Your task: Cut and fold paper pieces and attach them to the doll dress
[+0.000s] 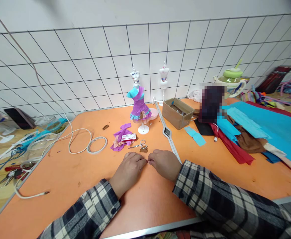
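My left hand (130, 170) and my right hand (164, 163) rest low over the orange table, fingertips nearly meeting. Both are closed in a pinch; a tiny pale bit shows between them, too small to name. Just beyond the fingertips lie small scissors (137, 145) and a brown scrap (144, 149). To their left, a small red-and-white box (128, 137) sits on crumpled purple paper (119, 139). Farther back stands a mini dress form (135, 75) on a white base, wearing a purple and blue dress (139, 105).
A cardboard box (177, 114) and a bare dress form (163, 79) stand behind. Blue, red and brown sheets (257, 116) spread at right, near a green-lidded cup (232, 78). A tape roll (97, 145) and white cable (72, 139) lie left. A folding hinge (167, 132) crosses the orange table (80, 176).
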{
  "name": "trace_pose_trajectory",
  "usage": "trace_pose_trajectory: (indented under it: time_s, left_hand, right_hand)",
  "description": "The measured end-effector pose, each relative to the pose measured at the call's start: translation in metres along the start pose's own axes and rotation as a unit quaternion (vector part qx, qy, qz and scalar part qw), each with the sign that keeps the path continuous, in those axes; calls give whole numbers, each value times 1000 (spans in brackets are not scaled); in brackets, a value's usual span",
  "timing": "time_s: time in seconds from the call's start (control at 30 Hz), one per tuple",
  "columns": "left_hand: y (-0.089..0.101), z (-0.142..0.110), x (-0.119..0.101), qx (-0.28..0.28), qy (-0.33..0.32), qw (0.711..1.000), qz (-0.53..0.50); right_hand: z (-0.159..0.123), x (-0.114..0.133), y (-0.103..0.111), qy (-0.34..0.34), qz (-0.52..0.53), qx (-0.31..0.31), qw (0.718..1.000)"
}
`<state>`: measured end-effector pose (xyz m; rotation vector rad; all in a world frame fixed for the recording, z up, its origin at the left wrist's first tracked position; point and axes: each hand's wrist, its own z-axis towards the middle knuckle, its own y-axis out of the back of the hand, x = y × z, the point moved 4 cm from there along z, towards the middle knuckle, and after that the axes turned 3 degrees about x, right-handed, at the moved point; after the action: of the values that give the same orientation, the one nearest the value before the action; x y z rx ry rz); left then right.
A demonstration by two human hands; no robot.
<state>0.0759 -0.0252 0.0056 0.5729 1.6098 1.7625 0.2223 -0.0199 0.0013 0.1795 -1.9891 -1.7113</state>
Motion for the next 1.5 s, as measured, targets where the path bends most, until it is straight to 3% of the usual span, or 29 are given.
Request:
trace_pose_trajectory:
  time_s: [0.4,0.73,0.97,1.07,1.17,1.37,1.5]
  left_hand:
    - [2,3,0,10,24,1000,-13]
    - [12,1,-7,-24,38,998,-32]
    - [8,1,0,-22,17,999,-30]
    - [7,0,3,-27,11,999,-38]
    - [7,-1,1,-28,8,999,-38]
    - [4,-4,-7,5,-8,999,-43]
    - [6,-3,-6,1,-52,996,-66]
  right_hand:
    - [-2,3,1,18,-30,-9,999]
    - [-3,6,3,48,-68,-26,996]
    - [3,-2,11,88,30,-42,995]
    - [7,-7,12,57,6,-57,997]
    - [7,-3,8,69,-2,-53,996]
    - [7,-8,1,58,148,-88,983]
    - [13,-13,2,88,127,-87,984]
